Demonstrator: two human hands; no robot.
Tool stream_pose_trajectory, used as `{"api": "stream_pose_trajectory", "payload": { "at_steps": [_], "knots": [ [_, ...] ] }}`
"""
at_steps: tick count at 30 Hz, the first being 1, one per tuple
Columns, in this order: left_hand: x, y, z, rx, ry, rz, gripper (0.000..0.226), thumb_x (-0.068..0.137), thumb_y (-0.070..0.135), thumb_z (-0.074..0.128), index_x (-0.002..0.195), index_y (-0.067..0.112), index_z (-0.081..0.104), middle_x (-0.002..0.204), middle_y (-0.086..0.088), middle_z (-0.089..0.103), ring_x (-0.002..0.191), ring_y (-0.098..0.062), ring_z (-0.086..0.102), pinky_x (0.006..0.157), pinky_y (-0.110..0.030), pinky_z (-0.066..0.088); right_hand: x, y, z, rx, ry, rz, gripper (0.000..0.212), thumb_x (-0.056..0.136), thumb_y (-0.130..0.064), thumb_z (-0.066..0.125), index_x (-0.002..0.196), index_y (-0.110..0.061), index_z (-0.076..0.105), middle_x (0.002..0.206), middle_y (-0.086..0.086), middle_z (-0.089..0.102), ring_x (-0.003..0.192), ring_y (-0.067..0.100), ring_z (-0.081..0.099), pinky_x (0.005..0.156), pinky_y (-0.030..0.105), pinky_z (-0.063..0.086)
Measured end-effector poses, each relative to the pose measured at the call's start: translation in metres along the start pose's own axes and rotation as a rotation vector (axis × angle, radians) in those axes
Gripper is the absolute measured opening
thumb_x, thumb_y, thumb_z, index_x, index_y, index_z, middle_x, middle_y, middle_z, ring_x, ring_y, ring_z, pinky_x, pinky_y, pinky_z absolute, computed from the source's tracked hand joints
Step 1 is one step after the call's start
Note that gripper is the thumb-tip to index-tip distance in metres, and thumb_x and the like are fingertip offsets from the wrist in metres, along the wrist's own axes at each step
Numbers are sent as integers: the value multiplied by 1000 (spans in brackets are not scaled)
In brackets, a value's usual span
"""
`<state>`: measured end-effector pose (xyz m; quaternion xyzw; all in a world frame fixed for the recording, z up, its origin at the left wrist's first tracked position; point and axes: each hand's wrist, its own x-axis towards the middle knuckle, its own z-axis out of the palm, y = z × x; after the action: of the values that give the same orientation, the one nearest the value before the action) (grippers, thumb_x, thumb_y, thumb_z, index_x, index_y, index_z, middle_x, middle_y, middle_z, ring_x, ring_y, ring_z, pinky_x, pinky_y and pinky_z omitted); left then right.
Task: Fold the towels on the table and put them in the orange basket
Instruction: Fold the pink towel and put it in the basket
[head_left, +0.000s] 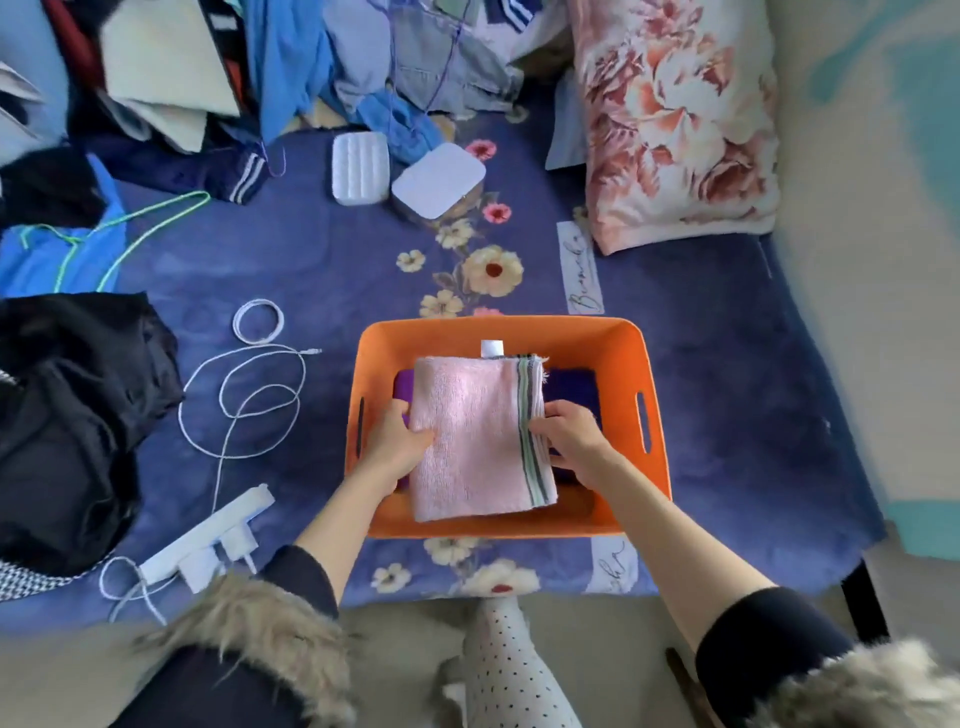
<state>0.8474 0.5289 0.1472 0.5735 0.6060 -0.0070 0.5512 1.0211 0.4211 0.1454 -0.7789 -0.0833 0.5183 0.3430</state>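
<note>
Towel (470, 436), pink and folded, sat in the orange basket (631, 358) at lower middle on purple towels (574, 389). Our left hand (395, 441) and right hand (574, 436) pinched its sides. We saw no loose towels left.

I count one orange basket (506, 332), one pink towel (475, 441) lying over one purple towel (574, 389), two hands, one floral pillow (675, 119), two white cases (361, 166), one white cable (244, 395) and one green hanger (130, 223).
</note>
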Motion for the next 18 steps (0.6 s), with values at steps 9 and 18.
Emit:
{"api": "stream_pose_trajectory", "payload": {
  "at_steps": [9,18],
  "knots": [
    [70,-21,28,530,110,-149,33,93,18,49,121,3,39,127,-18,44,114,-38,47,93,-47,43,90,23,42,-103,-42,215,20,87,-8,55,107,-12,58,107,12,63,100,28,61,87,48,53],
    [97,-20,22,654,215,-83,29,93,8,41,121,1,35,127,-19,45,102,-44,55,72,-45,41,129,22,65,-92,-57,205,11,88,-9,54,98,-12,59,103,11,64,98,30,61,85,51,53]
  ]
}}
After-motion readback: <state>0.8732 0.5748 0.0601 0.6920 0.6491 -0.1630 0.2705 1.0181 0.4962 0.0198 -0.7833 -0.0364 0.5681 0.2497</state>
